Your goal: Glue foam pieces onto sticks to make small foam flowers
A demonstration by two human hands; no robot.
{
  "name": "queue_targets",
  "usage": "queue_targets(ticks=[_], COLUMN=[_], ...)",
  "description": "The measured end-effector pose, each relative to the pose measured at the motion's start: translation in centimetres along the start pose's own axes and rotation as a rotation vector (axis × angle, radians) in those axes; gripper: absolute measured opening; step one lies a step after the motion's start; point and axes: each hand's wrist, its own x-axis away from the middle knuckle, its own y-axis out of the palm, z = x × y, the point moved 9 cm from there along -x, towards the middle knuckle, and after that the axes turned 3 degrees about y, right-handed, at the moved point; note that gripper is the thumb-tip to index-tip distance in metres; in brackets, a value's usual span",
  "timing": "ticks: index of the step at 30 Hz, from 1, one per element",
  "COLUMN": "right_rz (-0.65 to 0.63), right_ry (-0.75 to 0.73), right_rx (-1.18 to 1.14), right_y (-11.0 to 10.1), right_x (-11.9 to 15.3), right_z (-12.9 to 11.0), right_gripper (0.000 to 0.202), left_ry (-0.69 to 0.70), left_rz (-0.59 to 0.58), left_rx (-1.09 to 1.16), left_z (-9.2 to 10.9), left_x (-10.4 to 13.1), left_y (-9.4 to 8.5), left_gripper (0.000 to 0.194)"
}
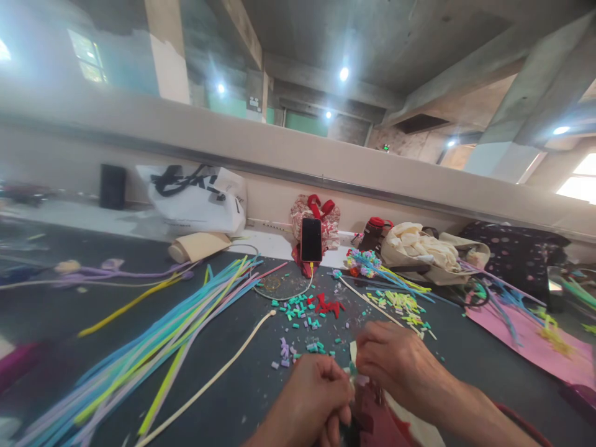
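My left hand (321,392) is closed at the bottom centre, its fingertips pinched near a small green piece (352,367). What it grips is too small and hidden to name. Just right of it, my right hand (395,357) has curled fingers around something that I cannot make out, close to the same piece. Dark red material (384,422) shows below the hands. Beyond them lie small teal pieces (314,347), purple pieces (285,351) and red pieces (328,305) on the dark table (233,385).
Long coloured fuzzy stems (172,338) spread over the left side. A phone (311,239) stands at the back centre on a cable. Yellow cut pieces (403,302), a flower bundle (365,263), a cream bag (419,248) and a pink sheet (526,341) are on the right.
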Motion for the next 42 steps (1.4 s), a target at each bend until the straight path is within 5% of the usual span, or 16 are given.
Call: queue_targets(ticks=[6, 14, 20, 29, 42], right_rz=[0.074, 0.239, 0.127, 0.06, 0.039], right_ry=[0.142, 0.345, 0.255, 0.186, 0.257], right_rx=[-0.143, -0.593, -0.641, -0.631, -0.639], right_y=[-0.9, -1.8, -1.5, -1.8, -0.9], right_x=[0.9, 3.0, 1.9, 0.9, 1.1], right_z=[1.6, 5.0, 2.6, 0.7, 1.2], right_gripper=[0.026, 0.022, 0.065, 0.033, 0.023], left_ry=[0.002, 0.18, 0.259, 0.195, 0.202], left_rz=[0.029, 0.137, 0.075, -0.08, -0.091], left_rx=[0.022, 0.101, 0.035, 0.146, 0.18], left_z=[0.0, 2.6, 2.9, 3.8, 2.8], left_x=[-0.2, 0.3, 0.5, 1.6, 1.1], left_y=[-0.4, -1.8, -1.3, 0.6, 0.4], left_gripper=[0.008, 0.021, 0.024, 0.03, 0.036])
